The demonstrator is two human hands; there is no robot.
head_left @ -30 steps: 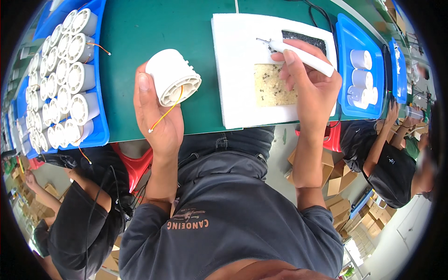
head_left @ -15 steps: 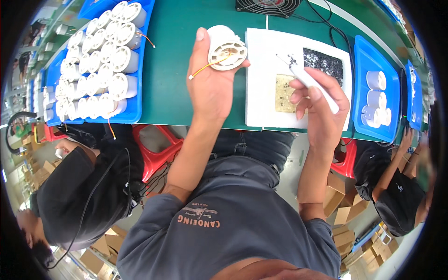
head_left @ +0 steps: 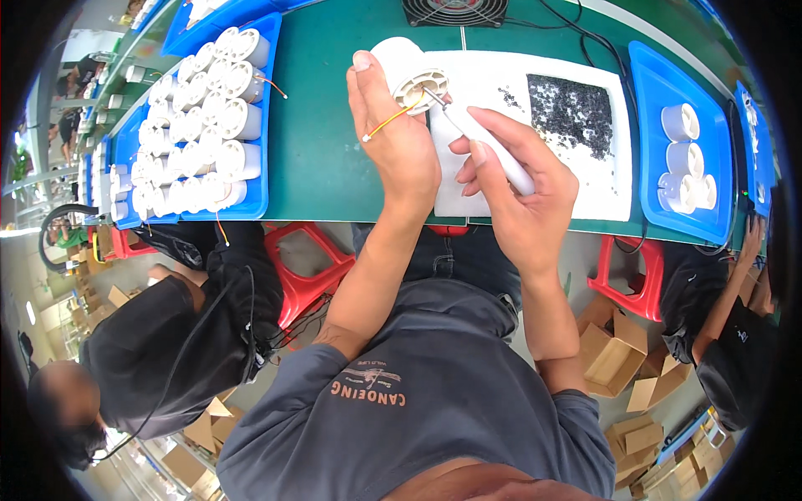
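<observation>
White housing (head_left: pixel 396 54), screwdriver (head_left: pixel 494 150) — tip unclear, fan (head_left: pixel 455 10) cropped

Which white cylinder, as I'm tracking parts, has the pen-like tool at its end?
The white cylinder held in the left hand, with the tool at its spoked end; others sit in the left tray and right tray.

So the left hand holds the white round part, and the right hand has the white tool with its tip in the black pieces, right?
Not quite. The head view shows the tip of the white tool at the slotted end of the white round part, not in the black pieces.
</observation>
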